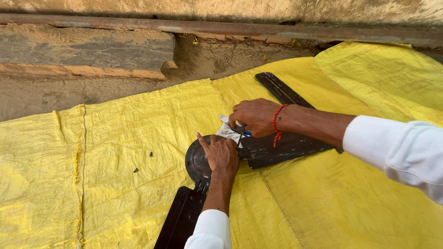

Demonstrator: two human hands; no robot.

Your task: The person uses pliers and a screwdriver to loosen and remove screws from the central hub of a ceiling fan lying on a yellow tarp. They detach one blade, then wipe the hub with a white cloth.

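Note:
A dark ceiling fan lies on a yellow woven sheet (115,152). Its round motor hub (194,161) is in the middle, with flat dark blades reaching to the far right (281,90), to the right (286,147) and toward me (180,221). My left hand (222,154) rests flat on the hub, thumb out to the left. My right hand (254,117), with a red thread on the wrist, grips a small tool with a blue handle (242,131) at the hub's far edge, beside a crumpled white scrap (227,131).
Bare dirt ground (69,94) borders the sheet at the far side. A stone ledge (83,50) and a rusty metal rail (230,28) run along the wall behind. Small dark bits (135,170) lie on the sheet left of the hub.

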